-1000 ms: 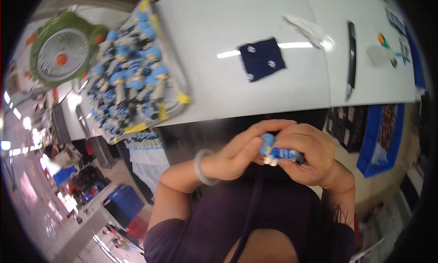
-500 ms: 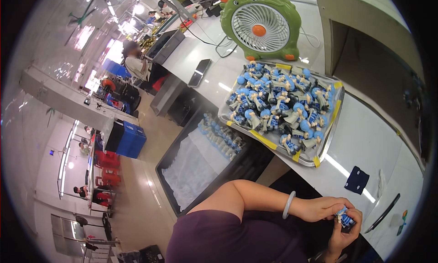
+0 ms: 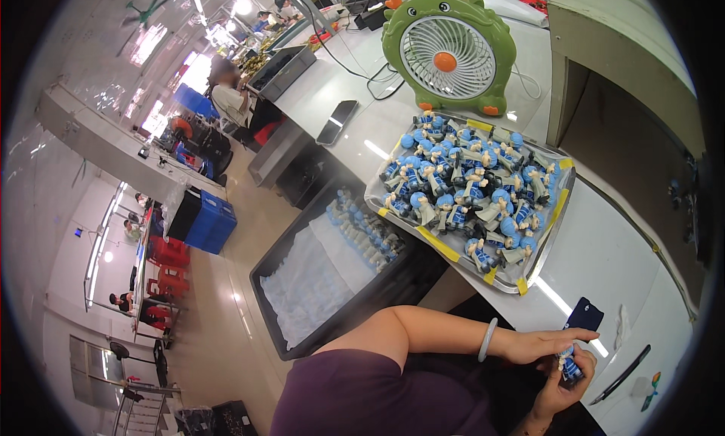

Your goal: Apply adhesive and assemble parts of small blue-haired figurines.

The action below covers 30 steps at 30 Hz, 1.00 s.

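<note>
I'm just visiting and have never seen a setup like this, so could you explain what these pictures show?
There is no robot here: the hands are a person's own. The view comes from a wide fisheye camera worn on that person's head, so straight edges look bent. The right hand grips a small blue-capped figurine. The left hand, with a pale bracelet at its wrist, stretches its fingers just over it; whether they touch, I can't tell. On the white table stand a green fan and a tray heaped with similar figurines. A phone, a dark blue cloth and a slim black object also lie there.
</note>
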Each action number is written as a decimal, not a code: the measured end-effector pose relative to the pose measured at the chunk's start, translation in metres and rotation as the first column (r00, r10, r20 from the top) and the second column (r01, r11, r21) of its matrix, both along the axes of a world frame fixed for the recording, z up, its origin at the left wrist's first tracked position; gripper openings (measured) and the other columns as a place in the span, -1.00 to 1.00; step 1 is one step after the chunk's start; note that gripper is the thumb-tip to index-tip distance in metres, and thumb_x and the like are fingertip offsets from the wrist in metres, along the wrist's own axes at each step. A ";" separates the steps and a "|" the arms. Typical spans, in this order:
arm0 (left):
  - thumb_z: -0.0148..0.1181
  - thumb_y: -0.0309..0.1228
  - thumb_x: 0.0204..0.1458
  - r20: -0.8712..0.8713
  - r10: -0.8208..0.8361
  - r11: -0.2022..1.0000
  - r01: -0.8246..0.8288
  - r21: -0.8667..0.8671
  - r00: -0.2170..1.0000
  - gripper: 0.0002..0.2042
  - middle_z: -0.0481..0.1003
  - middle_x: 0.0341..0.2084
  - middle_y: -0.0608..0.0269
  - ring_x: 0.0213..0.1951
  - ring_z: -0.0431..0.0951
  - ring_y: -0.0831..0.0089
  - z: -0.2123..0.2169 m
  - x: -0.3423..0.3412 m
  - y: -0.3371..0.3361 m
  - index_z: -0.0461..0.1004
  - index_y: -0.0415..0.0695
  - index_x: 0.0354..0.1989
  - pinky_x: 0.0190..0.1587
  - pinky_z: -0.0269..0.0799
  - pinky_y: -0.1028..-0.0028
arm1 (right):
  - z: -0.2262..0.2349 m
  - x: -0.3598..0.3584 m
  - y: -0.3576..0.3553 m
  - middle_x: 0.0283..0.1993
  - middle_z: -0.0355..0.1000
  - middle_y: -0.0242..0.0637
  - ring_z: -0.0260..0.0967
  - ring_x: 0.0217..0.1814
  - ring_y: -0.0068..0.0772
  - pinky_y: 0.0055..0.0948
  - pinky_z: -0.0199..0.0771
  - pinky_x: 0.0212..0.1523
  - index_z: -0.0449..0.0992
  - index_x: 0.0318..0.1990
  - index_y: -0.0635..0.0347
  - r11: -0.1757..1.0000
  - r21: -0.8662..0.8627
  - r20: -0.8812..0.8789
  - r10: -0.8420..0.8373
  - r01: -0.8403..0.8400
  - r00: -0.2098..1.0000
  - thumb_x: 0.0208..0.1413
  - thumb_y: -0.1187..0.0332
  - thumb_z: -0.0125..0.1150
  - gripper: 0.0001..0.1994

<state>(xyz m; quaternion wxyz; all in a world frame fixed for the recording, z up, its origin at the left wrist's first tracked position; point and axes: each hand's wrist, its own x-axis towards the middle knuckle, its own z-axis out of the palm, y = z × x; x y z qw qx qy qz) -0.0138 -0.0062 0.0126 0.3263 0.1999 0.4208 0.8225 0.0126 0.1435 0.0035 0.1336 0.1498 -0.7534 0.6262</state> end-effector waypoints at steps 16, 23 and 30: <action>-0.30 -0.20 0.13 -0.011 0.118 0.992 -0.117 0.035 0.993 -0.64 0.27 -0.24 0.27 -0.16 0.23 0.62 -0.002 0.000 0.002 -0.02 -0.13 0.02 -0.10 0.15 0.58 | -0.005 0.002 -0.007 -0.22 0.16 -0.24 0.16 -0.14 -0.38 -0.48 0.14 -0.06 0.22 -0.16 0.30 0.999 0.027 0.021 -0.036 0.035 0.999 -0.16 0.56 0.16 -0.64; -0.15 -0.08 0.05 0.327 0.183 0.973 -0.218 0.072 0.927 -0.67 0.26 -0.37 0.39 -0.36 0.31 0.64 -0.022 0.000 0.009 0.16 -0.02 -0.13 -0.39 0.30 0.64 | -0.005 0.001 -0.001 -0.12 0.17 -0.08 0.12 -0.04 -0.21 -0.30 0.08 0.01 0.08 0.01 0.34 0.996 0.023 -0.090 -0.080 0.083 0.993 -0.24 0.16 0.19 -0.33; -0.08 -0.01 -0.01 0.375 0.223 0.968 -0.249 0.021 0.900 -0.55 0.30 -0.50 0.30 -0.48 0.34 0.56 -0.025 -0.014 0.000 0.08 -0.09 -0.11 -0.47 0.28 0.62 | 0.010 -0.041 0.057 -0.14 0.27 -0.16 0.18 -0.14 -0.35 -0.46 0.16 -0.11 0.27 -0.13 0.34 0.909 0.112 -0.101 -0.391 0.401 0.915 -0.19 0.55 0.00 -0.64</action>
